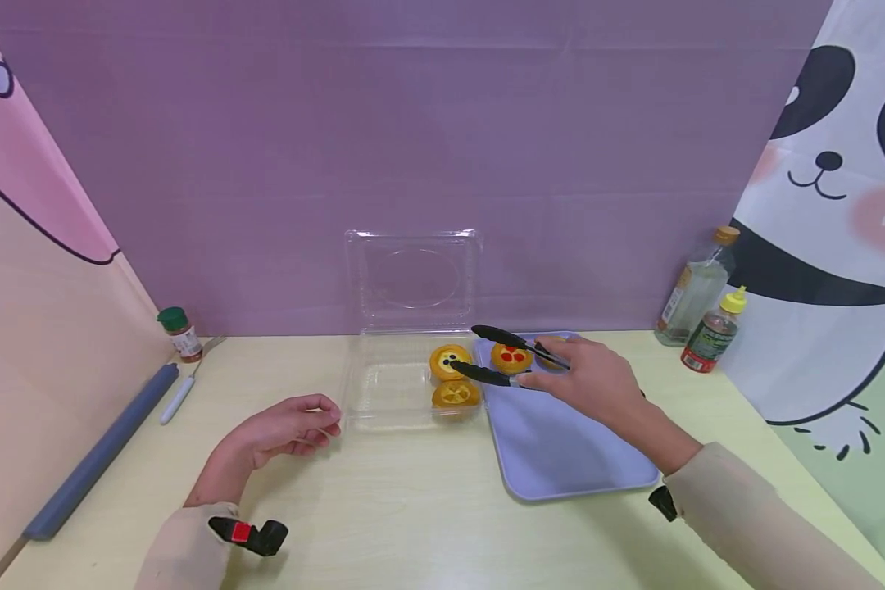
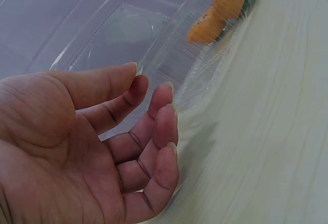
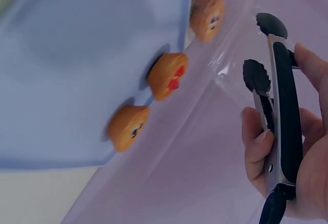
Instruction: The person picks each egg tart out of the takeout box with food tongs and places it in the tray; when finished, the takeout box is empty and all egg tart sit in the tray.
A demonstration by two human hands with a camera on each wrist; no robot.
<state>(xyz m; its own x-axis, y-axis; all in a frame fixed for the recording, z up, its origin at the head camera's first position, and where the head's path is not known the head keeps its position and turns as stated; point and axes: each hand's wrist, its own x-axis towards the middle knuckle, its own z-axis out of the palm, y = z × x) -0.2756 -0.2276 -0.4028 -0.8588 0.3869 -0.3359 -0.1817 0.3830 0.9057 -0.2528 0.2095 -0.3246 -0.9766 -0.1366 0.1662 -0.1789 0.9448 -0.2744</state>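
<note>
At the near left edge of a clear plastic container (image 1: 391, 393), my left hand (image 1: 291, 426) pinches the rim between thumb and index finger, the other fingers loosely curled. My right hand (image 1: 593, 381) holds black-tipped tongs (image 3: 287, 111) with their jaws apart and nothing between them. Inside the container's right side sit a tart with a dark-dotted face (image 1: 442, 357) and a yellow-topped tart (image 1: 457, 395). On the lilac tray (image 1: 568, 451), a tart with red shapes (image 3: 168, 76) lies beside another dotted tart (image 3: 128, 127), which the right hand partly hides in the head view.
The container's lid (image 1: 416, 279) stands raised at the back. Along the left lie a blue-grey roll (image 1: 103, 455), a white-handled tool (image 1: 179, 400) and a green-capped jar (image 1: 180, 334). A glass bottle (image 1: 696, 291) and a yellow-capped bottle (image 1: 711, 336) stand at the back right.
</note>
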